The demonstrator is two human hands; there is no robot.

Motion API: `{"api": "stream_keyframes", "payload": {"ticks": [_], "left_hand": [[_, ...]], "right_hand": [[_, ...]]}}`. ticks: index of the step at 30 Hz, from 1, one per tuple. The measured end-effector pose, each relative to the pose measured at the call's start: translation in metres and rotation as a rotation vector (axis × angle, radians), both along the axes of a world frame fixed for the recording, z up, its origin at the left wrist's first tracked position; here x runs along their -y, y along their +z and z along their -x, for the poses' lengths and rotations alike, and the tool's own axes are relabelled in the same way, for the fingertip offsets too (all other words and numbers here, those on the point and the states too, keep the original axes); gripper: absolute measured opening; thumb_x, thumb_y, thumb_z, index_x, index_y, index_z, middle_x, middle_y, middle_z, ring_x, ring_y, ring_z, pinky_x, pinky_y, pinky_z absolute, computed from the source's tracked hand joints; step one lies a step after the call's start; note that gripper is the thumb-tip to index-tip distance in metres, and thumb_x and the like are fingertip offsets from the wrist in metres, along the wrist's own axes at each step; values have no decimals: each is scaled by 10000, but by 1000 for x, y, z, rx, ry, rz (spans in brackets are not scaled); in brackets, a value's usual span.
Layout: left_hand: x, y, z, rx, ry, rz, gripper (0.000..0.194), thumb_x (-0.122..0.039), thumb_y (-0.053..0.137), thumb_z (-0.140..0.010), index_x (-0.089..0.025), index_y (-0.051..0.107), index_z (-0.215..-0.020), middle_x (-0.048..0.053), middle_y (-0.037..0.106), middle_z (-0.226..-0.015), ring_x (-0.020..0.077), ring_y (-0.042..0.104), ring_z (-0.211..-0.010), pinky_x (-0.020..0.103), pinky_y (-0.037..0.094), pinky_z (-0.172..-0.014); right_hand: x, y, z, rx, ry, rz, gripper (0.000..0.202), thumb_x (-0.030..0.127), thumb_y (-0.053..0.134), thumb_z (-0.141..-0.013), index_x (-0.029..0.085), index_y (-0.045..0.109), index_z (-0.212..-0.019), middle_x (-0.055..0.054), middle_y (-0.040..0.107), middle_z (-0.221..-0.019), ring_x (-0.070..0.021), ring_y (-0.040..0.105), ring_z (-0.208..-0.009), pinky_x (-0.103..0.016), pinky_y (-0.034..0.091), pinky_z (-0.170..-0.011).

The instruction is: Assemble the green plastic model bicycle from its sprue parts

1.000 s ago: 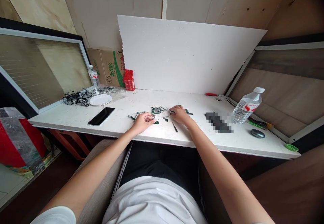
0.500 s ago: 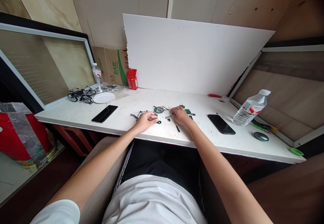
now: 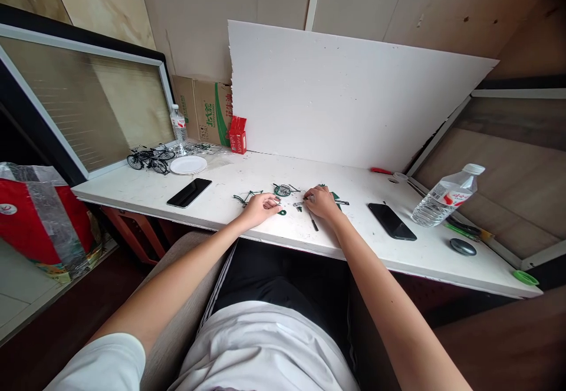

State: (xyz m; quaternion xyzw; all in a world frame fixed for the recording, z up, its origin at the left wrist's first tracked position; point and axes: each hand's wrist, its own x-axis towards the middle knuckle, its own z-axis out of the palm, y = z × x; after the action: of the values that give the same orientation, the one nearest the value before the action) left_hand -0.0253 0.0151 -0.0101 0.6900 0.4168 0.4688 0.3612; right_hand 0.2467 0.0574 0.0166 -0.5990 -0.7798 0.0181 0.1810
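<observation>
My left hand (image 3: 260, 209) is over the table's front part, its fingers curled together around something too small to make out. Just behind it lies a dark green model bicycle frame (image 3: 241, 199), partly covered by the hand. A small green part (image 3: 282, 212) is by its fingertips. My right hand (image 3: 320, 201) rests low over the table with bent fingers pressed together; what they pinch, if anything, is hidden. Between the hands are small loose parts (image 3: 298, 206), and behind them a green-rimmed wheel (image 3: 283, 190). A thin screwdriver (image 3: 313, 222) lies in front of my right hand, green pieces (image 3: 336, 197) beyond it.
Phones lie at left (image 3: 189, 193) and right (image 3: 391, 221). Farther left are assembled model bicycles (image 3: 150, 160) and a white plate (image 3: 188, 165). A water bottle (image 3: 446, 196) and a dark mouse-like object (image 3: 463, 246) stand at right. A white board (image 3: 362, 96) leans behind.
The camera view has shifted slightly, so the scene sits a little to the right. Both hands keep nearly the same places among the small parts.
</observation>
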Motion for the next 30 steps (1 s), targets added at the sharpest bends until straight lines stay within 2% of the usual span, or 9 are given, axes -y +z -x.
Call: {"api": "stream_keyframes", "payload": {"ticks": [4,6,8,11,13,17,21,24,30], "left_hand": [[0,0,0,-8,0,-3,378,-399,874,-808,-147,752,-1061,111,795,-943,226,748,-868,379,615,-870],[0,-1,0,-10,-2,-7,381,-406,872,-810,-150,754,-1066,112,796,-950,227,749,-872,381,615,-872],[-1,-2,1,-10,-2,-11,396,-420,877,-806,-152,755,-1071,112,797,-958,229,750,-876,384,616,-878],[-2,-3,1,-9,-5,-11,407,-426,877,-806,-151,757,-1080,115,798,-970,229,750,-881,389,616,-891],[-2,-4,1,-9,-4,-8,401,-416,875,-808,-149,757,-1083,117,798,-972,230,751,-880,392,616,-894],[-3,-5,1,-12,-6,-12,385,-402,866,-816,-145,758,-1082,119,796,-971,232,750,-881,390,615,-885],[-3,-5,1,-14,-12,-21,390,-406,859,-819,-141,760,-1088,119,795,-965,233,748,-882,392,609,-883],[-2,-3,1,-15,-11,-25,396,-410,865,-812,-140,762,-1083,121,796,-957,234,750,-876,393,614,-875],[1,0,0,-20,0,-16,385,-390,865,-810,-140,766,-1084,120,797,-954,230,751,-867,380,617,-865]], "right_hand": [[-3,-4,-4,-8,7,21,485,91,500,-924,191,706,-1351,-160,693,-1332,-350,521,-1279,-421,430,-1007],[-4,-6,-5,-10,14,2,523,107,479,-967,187,629,-1461,-168,684,-1363,-347,521,-1292,-423,431,-1017],[-6,-8,-6,-6,24,-25,485,196,502,-1014,185,611,-1486,-174,665,-1406,-358,510,-1331,-437,425,-1051],[-9,-10,-6,-12,50,-38,464,365,578,-1024,190,648,-1449,-174,649,-1445,-392,469,-1417,-467,401,-1114],[-9,-11,-5,-15,77,-23,434,396,568,-1033,197,683,-1401,-165,674,-1417,-405,445,-1463,-486,383,-1143],[-10,-10,-4,-8,113,-20,330,341,523,-1049,216,775,-1221,-137,734,-1326,-409,432,-1488,-503,386,-1141],[-8,-7,-2,-1,120,-74,295,291,552,-1020,207,827,-1087,-164,765,-1220,-407,536,-1327,-482,451,-1025],[-6,-5,0,20,118,-94,299,271,547,-1013,209,838,-1044,-172,767,-1181,-408,558,-1256,-490,452,-997],[-5,-4,0,56,99,-102,272,277,563,-1022,177,815,-1002,-199,743,-1135,-412,537,-1244,-498,447,-1003]]}}
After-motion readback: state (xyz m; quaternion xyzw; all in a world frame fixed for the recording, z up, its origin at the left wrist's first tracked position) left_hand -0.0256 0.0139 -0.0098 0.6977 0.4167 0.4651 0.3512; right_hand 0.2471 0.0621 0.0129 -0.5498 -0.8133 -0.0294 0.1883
